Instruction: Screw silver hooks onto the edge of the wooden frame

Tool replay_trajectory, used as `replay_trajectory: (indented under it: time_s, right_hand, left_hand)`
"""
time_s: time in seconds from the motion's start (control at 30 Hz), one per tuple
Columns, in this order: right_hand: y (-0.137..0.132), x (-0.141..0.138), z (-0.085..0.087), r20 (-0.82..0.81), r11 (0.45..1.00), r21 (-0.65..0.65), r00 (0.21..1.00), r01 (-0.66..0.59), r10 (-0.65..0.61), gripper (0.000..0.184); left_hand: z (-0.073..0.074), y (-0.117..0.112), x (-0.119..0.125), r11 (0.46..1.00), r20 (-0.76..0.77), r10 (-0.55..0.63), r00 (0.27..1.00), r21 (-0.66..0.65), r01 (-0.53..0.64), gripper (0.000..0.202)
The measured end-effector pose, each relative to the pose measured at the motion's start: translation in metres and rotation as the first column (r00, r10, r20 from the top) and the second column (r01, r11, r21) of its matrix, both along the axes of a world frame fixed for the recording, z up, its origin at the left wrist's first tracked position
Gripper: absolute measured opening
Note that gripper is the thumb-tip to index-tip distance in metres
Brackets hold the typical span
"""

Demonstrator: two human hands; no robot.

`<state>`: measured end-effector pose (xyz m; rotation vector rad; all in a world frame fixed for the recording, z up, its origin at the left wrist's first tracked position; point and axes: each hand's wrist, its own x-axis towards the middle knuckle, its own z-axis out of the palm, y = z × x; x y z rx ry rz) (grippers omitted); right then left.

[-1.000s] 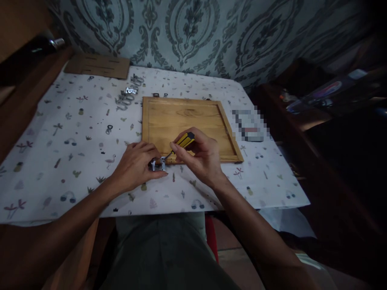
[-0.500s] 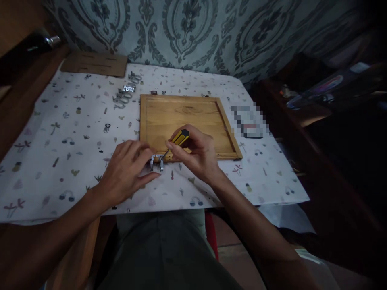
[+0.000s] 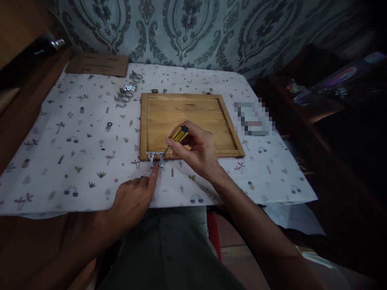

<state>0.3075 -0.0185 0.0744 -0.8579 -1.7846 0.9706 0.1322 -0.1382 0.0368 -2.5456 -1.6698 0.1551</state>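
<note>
My right hand (image 3: 196,151) is closed around a screwdriver (image 3: 181,133) with a yellow and black handle. The screwdriver slants down and left, its shaft ending at a shiny metal fitting (image 3: 155,158) on the front left edge of a wooden framed panel (image 3: 187,117). This fitting has two T-shaped parts that hang over the edge. From the near side, my left hand (image 3: 136,195) stretches its index finger up to touch the lower part of the fitting. Its other fingers are bent, the thumb is hidden, and I see nothing held in it. Whether a screw sits under the tip is too small to tell.
Several metal fittings (image 3: 125,94) lie on the patterned tablecloth (image 3: 90,161) behind the panel's left side. A cardboard piece (image 3: 96,64) lies at the back left. Small dark parts (image 3: 109,126) lie left of the panel. A pixelated object (image 3: 252,119) is to its right.
My left hand has drawn back and down from around the fitting, and now only its index finger touches it from below. My right hand keeps the screwdriver at the same spot.
</note>
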Motion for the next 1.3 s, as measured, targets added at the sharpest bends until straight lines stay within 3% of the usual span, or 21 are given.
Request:
replay_trajectory:
  time_s: [0.13,0.23,0.37,0.43,0.5,0.6,0.73,0.87,1.13,1.3]
  right_hand:
    - [-0.001,0.001,-0.002,0.001,1.000,0.013,1.000,0.004,-0.004,0.029]
    - [-0.001,0.002,-0.004,-0.004,1.000,0.014,1.000,0.001,-0.001,0.029]
    - [-0.001,0.002,-0.005,-0.008,1.000,0.021,1.000,-0.004,0.004,0.027]
    - [0.000,0.002,-0.006,-0.007,1.000,0.020,1.000,-0.006,0.006,0.027]
    - [0.000,0.002,-0.007,-0.018,1.000,0.018,1.000,-0.015,0.015,0.029]
    - [0.002,0.002,-0.009,-0.032,1.000,0.023,0.999,-0.020,0.021,0.030]
    - [0.003,0.002,-0.010,-0.026,0.999,0.040,1.000,-0.017,0.018,0.031]
    - [0.003,0.002,-0.011,-0.031,0.999,0.045,0.999,-0.022,0.023,0.030]
    - [0.000,0.001,-0.008,-0.045,1.000,0.013,0.999,-0.020,0.021,0.030]
    - [0.001,0.001,-0.006,-0.059,0.999,0.010,0.998,-0.030,0.031,0.030]
  left_hand:
    - [0.005,0.005,0.007,0.981,-0.065,0.087,0.994,-0.167,-0.097,0.076]
    - [0.009,0.007,0.010,0.974,-0.057,0.116,0.992,-0.188,-0.125,0.077]
    - [0.013,-0.003,0.008,0.989,0.020,0.034,0.999,-0.148,-0.031,0.052]
    - [0.011,-0.010,0.005,0.997,0.065,-0.020,0.998,-0.079,0.025,0.036]
    - [0.007,-0.015,0.001,0.999,0.093,-0.052,0.994,0.016,0.051,0.032]
    - [0.004,-0.014,-0.002,0.999,0.060,-0.022,0.998,0.042,0.019,0.050]
    - [0.008,0.000,0.004,0.989,-0.035,0.098,0.995,-0.111,-0.102,0.077]
    - [0.014,0.009,0.008,0.979,-0.058,0.121,0.991,-0.156,-0.129,0.072]
    - [0.007,-0.005,-0.013,0.997,0.018,-0.012,1.000,0.072,0.011,0.047]
    - [0.000,-0.006,-0.022,0.985,0.186,-0.007,0.983,0.173,-0.026,0.023]
